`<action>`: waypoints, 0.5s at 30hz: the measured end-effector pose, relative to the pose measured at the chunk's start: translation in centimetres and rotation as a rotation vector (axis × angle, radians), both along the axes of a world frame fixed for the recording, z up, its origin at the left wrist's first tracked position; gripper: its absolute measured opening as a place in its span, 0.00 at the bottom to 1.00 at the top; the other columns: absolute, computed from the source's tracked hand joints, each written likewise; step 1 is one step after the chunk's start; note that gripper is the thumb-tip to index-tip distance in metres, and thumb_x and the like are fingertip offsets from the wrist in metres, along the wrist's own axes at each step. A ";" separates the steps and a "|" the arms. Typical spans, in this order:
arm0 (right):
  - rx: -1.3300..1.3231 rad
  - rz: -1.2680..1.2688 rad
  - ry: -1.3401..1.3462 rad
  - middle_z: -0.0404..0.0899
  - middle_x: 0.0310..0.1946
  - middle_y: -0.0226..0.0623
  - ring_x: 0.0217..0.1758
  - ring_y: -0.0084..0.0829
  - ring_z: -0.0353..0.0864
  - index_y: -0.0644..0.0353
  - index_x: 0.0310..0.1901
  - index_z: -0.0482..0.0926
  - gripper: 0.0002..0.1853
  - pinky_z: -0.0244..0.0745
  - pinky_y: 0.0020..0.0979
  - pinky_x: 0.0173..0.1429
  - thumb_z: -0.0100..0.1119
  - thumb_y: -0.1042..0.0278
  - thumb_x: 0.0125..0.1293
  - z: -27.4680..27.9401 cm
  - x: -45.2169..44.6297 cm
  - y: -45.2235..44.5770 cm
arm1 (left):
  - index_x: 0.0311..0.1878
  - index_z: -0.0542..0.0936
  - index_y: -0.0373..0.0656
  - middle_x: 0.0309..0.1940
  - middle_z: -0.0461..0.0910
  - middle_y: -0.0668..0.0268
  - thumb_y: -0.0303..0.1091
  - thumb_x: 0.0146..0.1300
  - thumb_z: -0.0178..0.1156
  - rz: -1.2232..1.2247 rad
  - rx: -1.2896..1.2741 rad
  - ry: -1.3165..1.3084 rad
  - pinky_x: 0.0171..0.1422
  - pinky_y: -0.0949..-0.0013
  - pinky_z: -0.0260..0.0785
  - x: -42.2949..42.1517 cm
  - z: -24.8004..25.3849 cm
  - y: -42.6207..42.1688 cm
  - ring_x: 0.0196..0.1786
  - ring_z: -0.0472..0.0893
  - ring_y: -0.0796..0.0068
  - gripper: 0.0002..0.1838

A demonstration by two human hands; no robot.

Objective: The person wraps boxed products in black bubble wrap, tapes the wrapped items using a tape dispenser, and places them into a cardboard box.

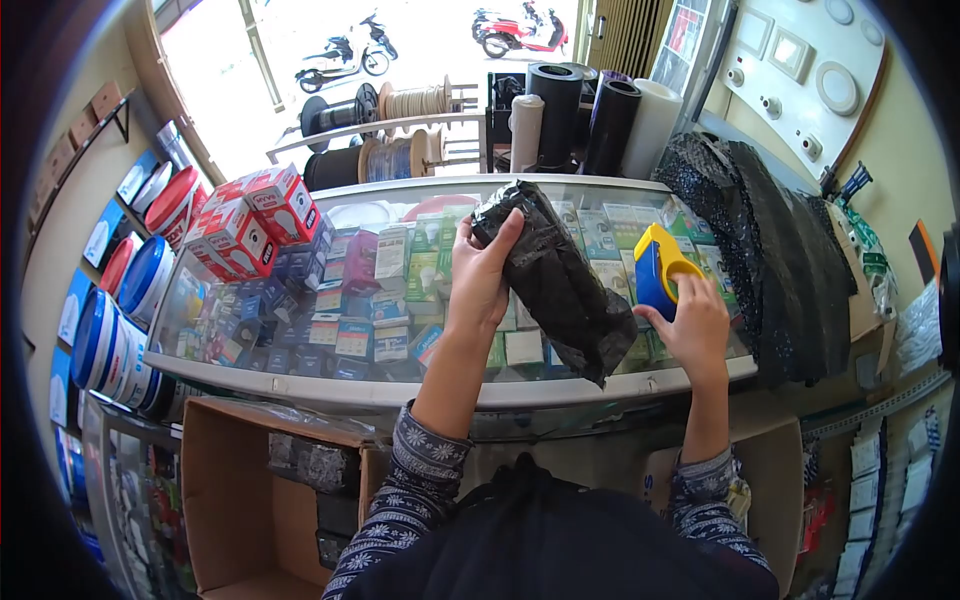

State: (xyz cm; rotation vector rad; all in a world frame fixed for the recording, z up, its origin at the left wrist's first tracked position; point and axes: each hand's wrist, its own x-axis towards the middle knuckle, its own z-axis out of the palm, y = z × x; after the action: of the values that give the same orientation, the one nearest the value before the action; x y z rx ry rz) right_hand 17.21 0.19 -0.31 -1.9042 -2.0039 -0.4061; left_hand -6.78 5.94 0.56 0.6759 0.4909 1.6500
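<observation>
My left hand (478, 280) grips a long package wrapped in black plastic (560, 285), thumb across its upper end. The package is tilted over the glass display counter (300, 385), and a loose flap of plastic hangs at its lower right end. To the right, my right hand (700, 325) is closed on a blue and yellow tape dispenser (652, 262), with fingers at its round yellow part. A small gap separates the dispenser from the package. Whether any tape extends from it I cannot make out.
Red and white bulb boxes (238, 240) are stacked at the counter's left. Black bubble wrap (765, 270) drapes over its right end. Rolls of plastic film (556, 115) and cable spools (400, 155) stand beyond. An open cardboard box (225, 490) with black-wrapped packages sits below left.
</observation>
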 end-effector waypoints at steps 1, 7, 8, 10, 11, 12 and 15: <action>0.159 0.057 0.036 0.73 0.49 0.46 0.56 0.45 0.69 0.60 0.52 0.72 0.37 0.63 0.42 0.58 0.52 0.32 0.53 0.7 -0.9 -0.2 | 0.50 0.62 0.32 0.40 0.75 0.58 0.28 0.54 0.66 0.017 0.002 0.029 0.45 0.72 0.74 0.2 0.3 -0.2 0.40 0.79 0.72 0.26; 0.230 0.583 -0.026 0.58 0.67 0.29 0.72 0.43 0.47 0.54 0.66 0.59 0.47 0.26 0.60 0.70 0.37 0.26 0.53 4.2 -7.9 -0.9 | 0.48 0.63 0.33 0.40 0.75 0.58 0.29 0.53 0.67 0.058 0.038 0.135 0.43 0.74 0.74 0.9 0.5 -0.6 0.40 0.78 0.74 0.25; 0.193 0.583 -0.069 0.58 0.67 0.29 0.73 0.42 0.47 0.54 0.66 0.59 0.46 0.25 0.61 0.70 0.37 0.26 0.53 3.6 -8.4 -0.6 | 0.48 0.63 0.33 0.40 0.75 0.58 0.29 0.53 0.68 0.058 0.038 0.125 0.43 0.74 0.74 0.9 0.6 -0.6 0.39 0.78 0.74 0.25; 0.116 0.591 -0.151 0.56 0.68 0.28 0.73 0.41 0.47 0.55 0.66 0.60 0.47 0.25 0.61 0.70 0.36 0.26 0.52 3.4 -8.3 -0.8 | 0.48 0.63 0.33 0.39 0.75 0.59 0.29 0.53 0.67 0.097 0.021 0.131 0.42 0.75 0.73 0.6 0.2 -0.5 0.39 0.78 0.75 0.25; 0.165 0.598 -0.109 0.57 0.67 0.29 0.73 0.41 0.47 0.55 0.65 0.60 0.47 0.26 0.61 0.70 0.36 0.26 0.52 3.6 -8.6 -0.6 | 0.48 0.64 0.33 0.39 0.75 0.59 0.29 0.53 0.67 0.118 0.014 0.129 0.41 0.75 0.73 0.6 0.1 -0.5 0.39 0.78 0.75 0.25; 0.209 0.603 -0.064 0.58 0.67 0.29 0.73 0.40 0.47 0.56 0.65 0.61 0.47 0.27 0.60 0.70 0.36 0.26 0.52 3.6 -9.0 -0.5 | 0.49 0.63 0.33 0.40 0.74 0.59 0.31 0.54 0.67 0.101 0.014 0.105 0.41 0.75 0.73 0.6 0.2 -0.7 0.39 0.78 0.75 0.25; 0.262 0.628 0.120 0.63 0.63 0.34 0.70 0.42 0.53 0.58 0.63 0.63 0.43 0.36 0.56 0.70 0.38 0.30 0.56 3.0 -8.2 -1.4 | 0.49 0.64 0.33 0.40 0.74 0.59 0.33 0.56 0.66 0.253 0.009 0.150 0.42 0.74 0.72 0.7 -0.4 -0.4 0.39 0.77 0.75 0.25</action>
State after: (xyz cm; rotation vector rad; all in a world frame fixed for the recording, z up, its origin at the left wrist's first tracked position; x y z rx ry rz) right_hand 8.98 -1.22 2.71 -1.0455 -2.1991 -0.3465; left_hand -6.04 5.57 0.18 0.7722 0.7008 1.8466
